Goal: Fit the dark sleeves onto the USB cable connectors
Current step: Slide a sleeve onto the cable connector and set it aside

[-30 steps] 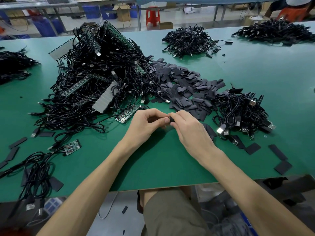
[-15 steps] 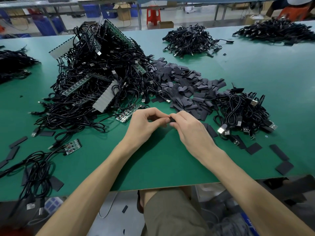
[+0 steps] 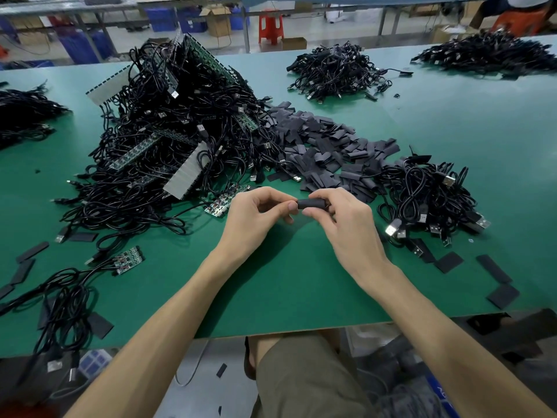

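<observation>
The dark sleeve sat pinched in my right grip, fingers and thumb curled round it, just above the desk. My left grip was curled at its open end, thumb touching the mouth; what it held I could not tell. I judged the mouth should be round and the connector go in straight. Loose sleeves lay beyond my grips, a cable heap right of them.

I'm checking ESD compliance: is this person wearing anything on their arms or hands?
No. The left hand and right hand are bare: no gloves, rings or finger cots show. The left forearm and right forearm are bare too: no sleeves, watch or wrist strap.
</observation>
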